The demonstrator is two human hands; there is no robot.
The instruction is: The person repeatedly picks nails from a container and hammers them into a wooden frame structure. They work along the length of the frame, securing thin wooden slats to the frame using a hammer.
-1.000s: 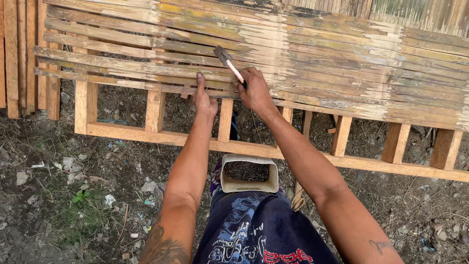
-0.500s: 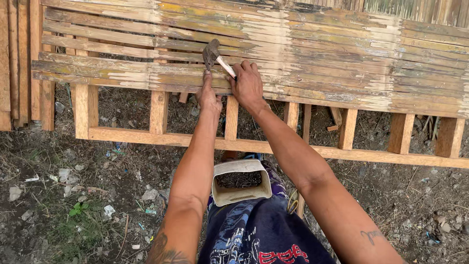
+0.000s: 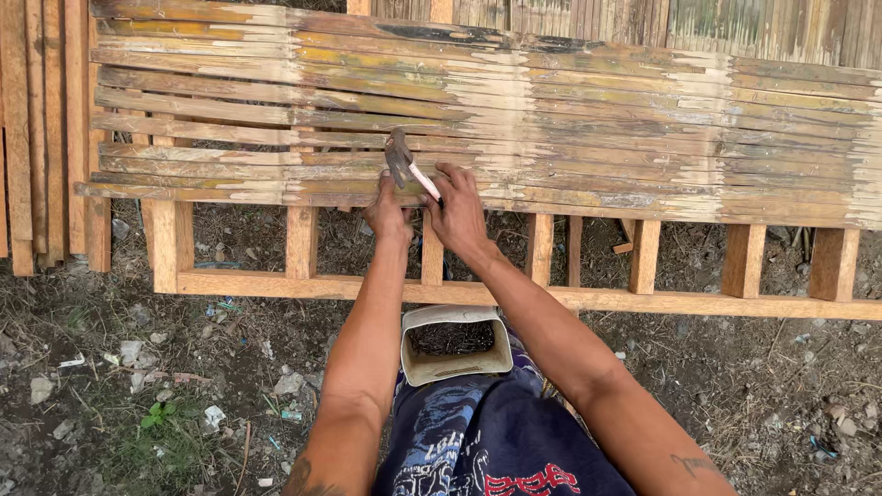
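Observation:
My right hand [image 3: 459, 213] grips the pale handle of a hammer [image 3: 401, 161], whose dark metal head rests against the weathered bamboo slats [image 3: 570, 138]. My left hand [image 3: 389, 216] is just left of it, fingers pinched at the lower edge of the slats beside the hammer head; whether it holds a nail is hidden. The slats lie across a wooden frame [image 3: 514, 296] with upright posts. A cut plastic container [image 3: 455, 343] with dark nails sits on my lap between my arms.
A stack of bamboo strips [image 3: 37, 138] stands at the left edge. More bamboo fencing [image 3: 689, 28] runs behind. The ground [image 3: 138, 386] below the frame is bare dirt with litter, small stones and a few weeds.
The view has shifted so the panel sits lower and nearer. The hammer head has come down from a raised tilt onto the slats, and both hands have closed in together.

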